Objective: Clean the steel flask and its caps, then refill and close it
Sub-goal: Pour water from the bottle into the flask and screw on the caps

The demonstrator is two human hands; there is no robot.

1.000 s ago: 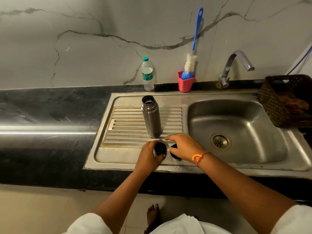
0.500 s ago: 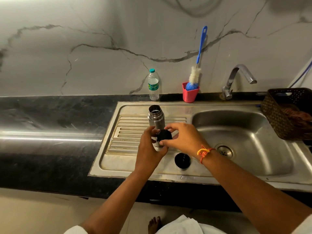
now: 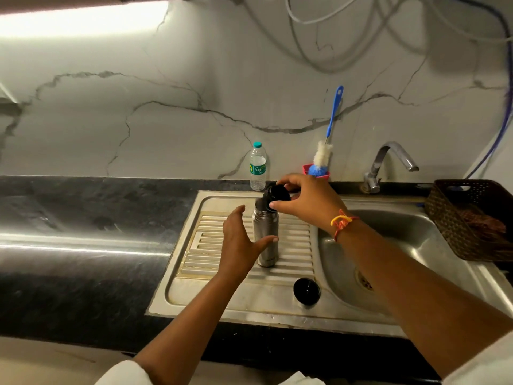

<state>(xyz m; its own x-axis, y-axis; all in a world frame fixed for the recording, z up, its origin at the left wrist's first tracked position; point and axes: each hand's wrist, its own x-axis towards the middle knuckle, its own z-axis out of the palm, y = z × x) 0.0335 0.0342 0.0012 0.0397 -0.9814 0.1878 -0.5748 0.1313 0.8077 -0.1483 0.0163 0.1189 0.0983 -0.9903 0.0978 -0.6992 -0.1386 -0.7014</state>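
The steel flask (image 3: 266, 240) stands upright on the ribbed drainboard (image 3: 294, 245) of the sink. My right hand (image 3: 308, 202) grips a black cap (image 3: 276, 196), tilted, right over the flask's mouth. My left hand (image 3: 240, 244) is beside the flask's left side with fingers spread and the thumb across its front; it curves around the body without a firm grip. A second black cap (image 3: 306, 291) lies on the drainboard's front edge, near the basin.
A plastic water bottle (image 3: 257, 170) and a pink cup (image 3: 306, 169) holding a blue-handled bottle brush (image 3: 331, 129) stand at the back wall. The tap (image 3: 388, 162) overhangs the basin (image 3: 402, 245). A dark woven basket (image 3: 472, 218) sits at the right. Black countertop (image 3: 83, 232) stretches left.
My right hand carried one black cap up from in front of the flask to its mouth. My left hand let go of that cap and moved to the flask's side.
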